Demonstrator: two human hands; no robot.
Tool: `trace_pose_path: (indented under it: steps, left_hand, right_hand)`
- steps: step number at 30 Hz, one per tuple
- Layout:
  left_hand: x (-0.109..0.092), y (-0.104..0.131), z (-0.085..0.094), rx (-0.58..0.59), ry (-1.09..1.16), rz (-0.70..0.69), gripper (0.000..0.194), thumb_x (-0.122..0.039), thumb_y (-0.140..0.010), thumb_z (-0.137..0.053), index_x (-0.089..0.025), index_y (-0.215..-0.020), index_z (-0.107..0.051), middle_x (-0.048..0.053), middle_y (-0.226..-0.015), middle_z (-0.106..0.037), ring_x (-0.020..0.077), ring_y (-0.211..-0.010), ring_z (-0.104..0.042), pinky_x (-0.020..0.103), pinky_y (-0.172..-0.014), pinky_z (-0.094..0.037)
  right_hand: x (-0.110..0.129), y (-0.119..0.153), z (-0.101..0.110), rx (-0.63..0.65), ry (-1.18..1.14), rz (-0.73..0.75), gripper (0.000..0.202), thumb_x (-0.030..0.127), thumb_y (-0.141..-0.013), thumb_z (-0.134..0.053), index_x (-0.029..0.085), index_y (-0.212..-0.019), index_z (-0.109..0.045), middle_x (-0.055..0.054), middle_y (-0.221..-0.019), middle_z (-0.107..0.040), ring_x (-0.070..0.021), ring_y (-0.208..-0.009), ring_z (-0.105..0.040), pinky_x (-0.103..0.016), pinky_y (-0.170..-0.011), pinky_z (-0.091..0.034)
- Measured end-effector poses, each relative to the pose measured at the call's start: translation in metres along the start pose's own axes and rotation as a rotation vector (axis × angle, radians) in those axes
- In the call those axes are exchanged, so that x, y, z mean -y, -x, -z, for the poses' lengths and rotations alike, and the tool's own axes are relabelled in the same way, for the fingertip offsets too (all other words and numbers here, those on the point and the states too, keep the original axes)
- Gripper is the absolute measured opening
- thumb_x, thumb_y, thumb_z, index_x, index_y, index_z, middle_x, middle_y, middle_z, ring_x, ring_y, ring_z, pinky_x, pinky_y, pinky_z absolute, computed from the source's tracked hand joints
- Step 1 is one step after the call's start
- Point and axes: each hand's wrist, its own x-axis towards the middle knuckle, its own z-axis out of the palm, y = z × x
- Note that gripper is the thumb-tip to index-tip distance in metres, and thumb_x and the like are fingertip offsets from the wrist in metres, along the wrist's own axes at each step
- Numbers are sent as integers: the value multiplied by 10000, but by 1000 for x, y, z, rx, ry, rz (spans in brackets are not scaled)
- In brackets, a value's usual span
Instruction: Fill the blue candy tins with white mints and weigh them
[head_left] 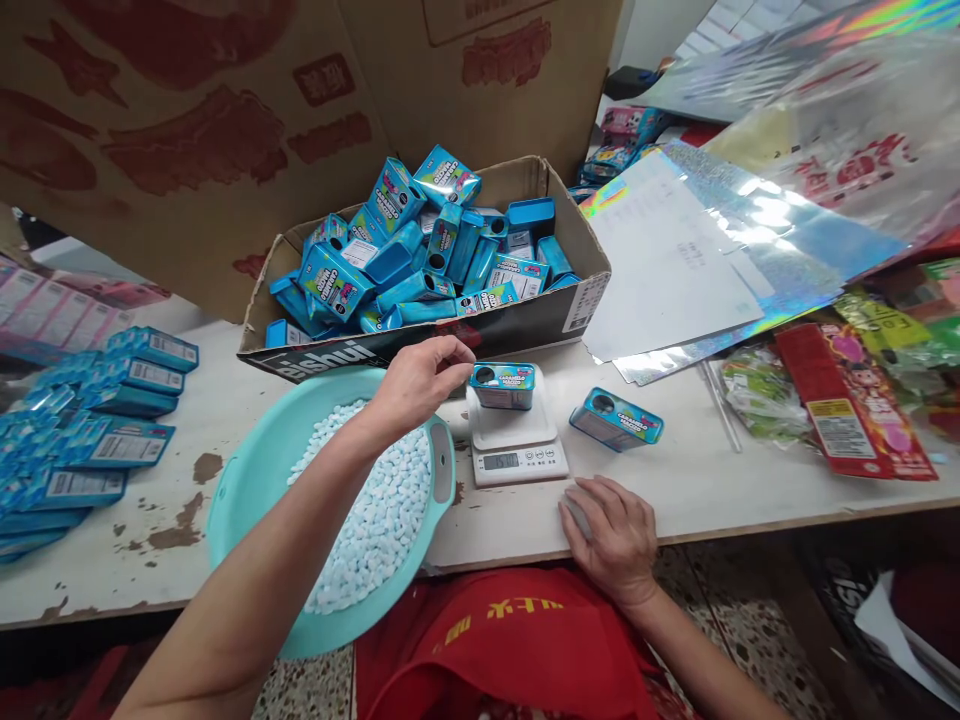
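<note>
My left hand (429, 385) reaches over the bowl, its thumb and finger pinched at the left end of a blue candy tin (506, 388). Whatever lies between the fingertips is too small to make out. That tin stands on a white digital scale (517, 430) with a lit display, and a dark round opening shows in its top. Under my left arm a turquoise bowl (229, 510) holds many small pale candies (382, 530). At the table's front edge my right hand (613, 535) rests with its fingers apart, by a greyish patch. A second blue tin (616, 420) stands right of the scale.
Behind the scale, a cardboard box (420, 345) is heaped with blue tins. Stacked blue packs (112, 420) line the left side. Papers and shiny sheets (675, 260) lie at the back right, beside a red packet (847, 400) and other wrappers. A big carton rises behind.
</note>
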Motion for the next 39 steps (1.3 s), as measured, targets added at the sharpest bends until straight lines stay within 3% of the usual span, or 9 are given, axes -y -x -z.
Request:
trace_pose_path:
  steps: [11,17,23,32,39]
  left_hand:
    - [7,2,-7,14,-46,-32,170,-287,-816,-529,-182,-844,-660,21,-824,-644,150,-739,-556,274,-680,-410]
    - [2,-1,-21,17,-204,-76,222,-388,-796,-609,-205,-914,-653,16,-860,-587,158,-759,-543,278,-655,-390]
    - [-2,-4,-31,32,-303,-59,141,-309,-824,-580,-187,-807,-649,24,-830,-562,163,-752,-540,276,-634,-372]
    - [6,19,7,-103,-138,-43,179,-315,-831,-545,-178,-754,-632,10,-776,-598,140,-711,-529,263,-649,-378]
    - [29,81,24,-54,-146,152,256,-403,-849,-497,-195,-758,-614,7,-775,-627,143,-702,-543,252,-633,-397]
  right_hand:
    - [1,-1,1,9,-12,-3,81,237,-828,-626,206,-900,-647,-40,-931,-698,-220,-967,-596,-344,-839,-389]
    - [1,-1,-1,-7,-20,16,75,241,-847,-603,203,-901,-640,-45,-920,-701,-235,-949,-606,-357,-823,-401]
    - [1,-1,-1,-9,-6,21,75,249,-855,-593,203,-890,-640,-45,-917,-700,-237,-936,-607,-358,-811,-403]
    - [0,2,0,29,-3,0,87,264,-853,-600,198,-884,-647,-51,-929,-702,-246,-954,-601,-364,-813,-394]
    - [1,0,0,30,-4,-5,120,285,-872,-577,194,-881,-654,-62,-924,-703,-250,-961,-594,-370,-813,-388]
